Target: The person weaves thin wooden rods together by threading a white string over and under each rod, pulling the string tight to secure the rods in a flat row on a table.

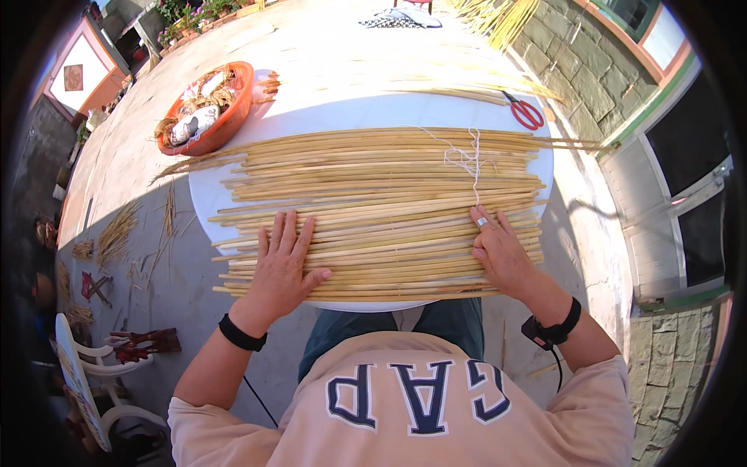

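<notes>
A wide mat-like row of pale yellow stalks [373, 210] lies side by side across a round white table [204, 204]. My left hand [282, 268] rests flat on the near left part of the stalks, fingers spread and thumb out to the right. Toward the right end, my right hand [504, 253], with a ring on one finger, lies on the stalks, fingers apart and partly bent. White string [467, 159] lies in loose loops over the far stalks, and one strand runs down to my right fingertips. Whether the fingertips press on that strand is hard to see.
Red-handled scissors [527, 115] lie at the table's far right. An orange basin [233, 117] holding string and dry plant bits stands at the far left. More loose stalks [436, 89] lie beyond. A white chair [105, 373] stands at the lower left, below scattered straw [117, 233].
</notes>
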The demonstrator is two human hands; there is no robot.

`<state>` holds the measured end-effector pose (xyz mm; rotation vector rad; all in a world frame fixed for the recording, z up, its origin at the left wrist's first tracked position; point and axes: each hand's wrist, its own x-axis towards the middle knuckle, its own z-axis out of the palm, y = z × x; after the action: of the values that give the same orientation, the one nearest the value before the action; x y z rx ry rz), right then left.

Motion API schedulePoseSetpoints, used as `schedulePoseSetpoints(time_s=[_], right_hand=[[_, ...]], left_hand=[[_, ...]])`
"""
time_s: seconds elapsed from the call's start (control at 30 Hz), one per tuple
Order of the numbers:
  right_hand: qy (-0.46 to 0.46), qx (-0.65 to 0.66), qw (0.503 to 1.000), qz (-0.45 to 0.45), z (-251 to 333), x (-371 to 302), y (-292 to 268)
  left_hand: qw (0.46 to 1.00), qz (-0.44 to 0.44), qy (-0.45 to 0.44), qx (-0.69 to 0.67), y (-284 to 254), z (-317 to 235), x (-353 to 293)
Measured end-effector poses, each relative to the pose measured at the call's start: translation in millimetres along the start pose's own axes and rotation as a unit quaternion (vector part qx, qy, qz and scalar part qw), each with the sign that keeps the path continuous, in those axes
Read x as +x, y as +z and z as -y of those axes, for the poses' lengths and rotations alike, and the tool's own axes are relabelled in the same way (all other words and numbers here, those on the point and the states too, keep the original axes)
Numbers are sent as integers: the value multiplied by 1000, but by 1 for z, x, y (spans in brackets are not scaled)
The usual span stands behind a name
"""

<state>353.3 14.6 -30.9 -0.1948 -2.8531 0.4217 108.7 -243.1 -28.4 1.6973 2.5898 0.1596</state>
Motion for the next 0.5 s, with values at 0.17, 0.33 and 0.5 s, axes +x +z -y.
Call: schedulePoseSetpoints(time_s=[0.17,0.33,0.5], right_hand=[[24,-12,999,-37,-5,21,-14],[3,17,1000,2,-28,39,0],[-6,0,1000,-17,-37,35,9]], left_hand=[[994,78,27,-74,-37,7,30],[984,171,37,-19,-33,25,77],[988,144,43,-20,-21,31,90]])
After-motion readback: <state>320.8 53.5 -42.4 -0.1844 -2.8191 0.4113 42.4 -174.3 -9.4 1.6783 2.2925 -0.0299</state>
